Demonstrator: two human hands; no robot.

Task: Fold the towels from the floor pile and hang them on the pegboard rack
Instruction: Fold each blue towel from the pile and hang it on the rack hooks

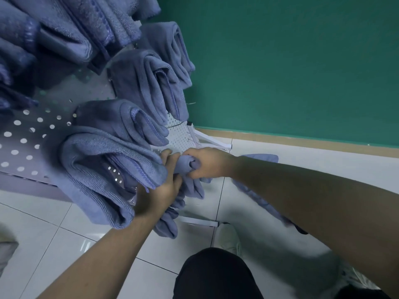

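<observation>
Both hands hold one folded blue towel (187, 187) low against the white pegboard rack (26, 145). My left hand (160, 190) grips its left side, fingers curled into the cloth. At the towel's top fold, my right hand (206, 161) pinches the cloth close to the board. The towel's lower end hangs down toward the floor. Several folded blue towels (103, 167) hang on pegs above and to the left. A loose blue towel (259, 186) lies on the floor tiles, mostly hidden behind my right forearm.
The rack's white feet (200, 222) stick out onto the tiled floor. A green wall (291, 61) with a tan skirting stands behind. My white shoe (227, 236) and dark trouser leg (213, 275) are just below the rack.
</observation>
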